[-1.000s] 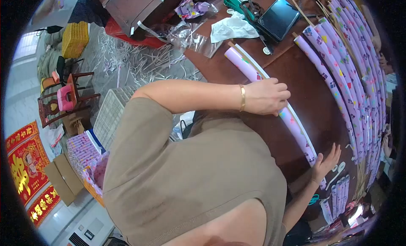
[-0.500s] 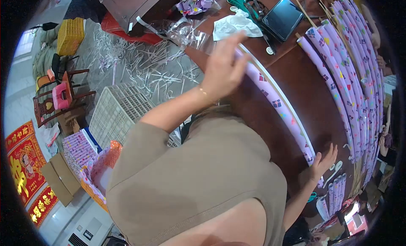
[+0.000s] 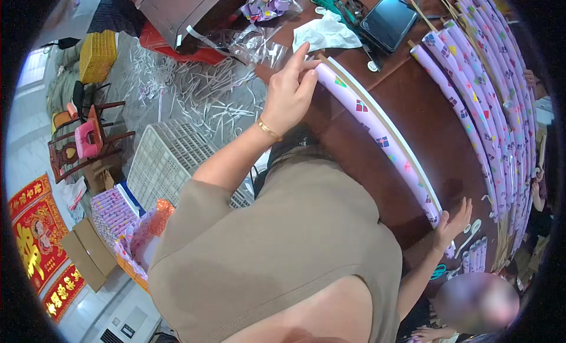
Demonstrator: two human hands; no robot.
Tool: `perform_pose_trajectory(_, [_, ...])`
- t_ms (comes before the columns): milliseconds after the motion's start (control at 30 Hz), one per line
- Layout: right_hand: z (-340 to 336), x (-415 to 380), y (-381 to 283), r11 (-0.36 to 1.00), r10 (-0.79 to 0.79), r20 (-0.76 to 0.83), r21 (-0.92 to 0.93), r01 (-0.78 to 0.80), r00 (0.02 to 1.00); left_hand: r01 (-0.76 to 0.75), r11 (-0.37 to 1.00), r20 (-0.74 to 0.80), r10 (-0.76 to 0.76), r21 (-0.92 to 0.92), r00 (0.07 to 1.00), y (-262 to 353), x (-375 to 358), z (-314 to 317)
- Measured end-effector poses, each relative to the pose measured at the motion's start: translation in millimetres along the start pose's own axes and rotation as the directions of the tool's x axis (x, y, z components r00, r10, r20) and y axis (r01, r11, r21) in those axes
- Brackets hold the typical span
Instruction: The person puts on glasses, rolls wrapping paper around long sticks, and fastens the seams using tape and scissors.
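A long roll of lilac printed wrapping paper lies across the brown table, with a brown strip and a white edge along its far side. At its upper end is my left hand, wearing a bracelet. The fingers are stretched apart, and the fingertips are at or touching the roll's tip. My right hand rests at the lower end, thumb against the paper and fingers extended beyond it. Contact on the underside is hidden.
Several finished lilac rolls lie along the far side. A tablet, white cloth and teal scissors are on the brown table. A white crate and paper strips are on the floor. Another person's hand shows below.
My left hand has drawn back left from over the roll to its upper tip, with the fingers now spread. The right hand stays at the lower end.
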State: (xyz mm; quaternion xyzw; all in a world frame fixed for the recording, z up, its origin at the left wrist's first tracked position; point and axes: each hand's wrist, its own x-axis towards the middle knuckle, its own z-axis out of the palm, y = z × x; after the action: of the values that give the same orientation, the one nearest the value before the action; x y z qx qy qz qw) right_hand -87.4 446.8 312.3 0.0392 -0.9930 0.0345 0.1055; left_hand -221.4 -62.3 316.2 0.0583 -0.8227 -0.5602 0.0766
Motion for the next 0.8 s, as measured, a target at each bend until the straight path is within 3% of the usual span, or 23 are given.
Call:
perform_pose_trajectory(233, [-3,3,-5,1.000,-0.011,0.013,0.008,0.011,1.000,-0.080,0.997,-0.048,0.081,0.013,0.996,1,-4,6])
perform_pose_trajectory(367, [3,1,1,0.999,0.000,-0.018,0.053,0.001,1.000,-0.018,0.999,-0.010,0.018,-0.030,1.000,4,-5,2])
perform_pose_trajectory(433, [8,3,8,0.997,-0.017,-0.022,0.078,0.018,1.000,-0.226,0.930,0.043,0.224,0.290,0.974,-3,-5,4])
perform_pose_trajectory(467, [1,7,-6,0.996,0.058,0.007,0.071,-0.059,0.998,-0.276,0.880,0.060,0.275,0.387,0.960,0,-6,9])
perform_pose_trajectory(500, [5,8,-1,0.999,0.005,-0.033,0.043,-0.004,0.999,-0.329,0.819,0.085,0.330,0.470,0.940,6,-8,12])
perform_pose_trajectory(567, [-9,10,-20,0.987,0.156,0.021,0.032,-0.157,0.987,-0.489,0.693,0.112,0.515,0.530,0.850,10,-10,27])
perform_pose_trajectory(633, [-8,6,-15,0.988,0.154,0.020,-0.020,-0.154,0.988,-0.652,0.648,0.282,0.590,0.394,0.756,21,-13,41])
perform_pose_trajectory(700, [-1,-3,-10,0.995,0.101,-0.084,0.013,-0.100,0.991,-0.727,0.622,0.456,0.579,0.289,0.676,28,-19,55])
perform_pose_trajectory(800, [-5,-10,-11,0.990,0.143,-0.070,0.006,-0.143,0.987,-0.823,0.538,0.591,0.609,0.183,0.530,37,-24,74])
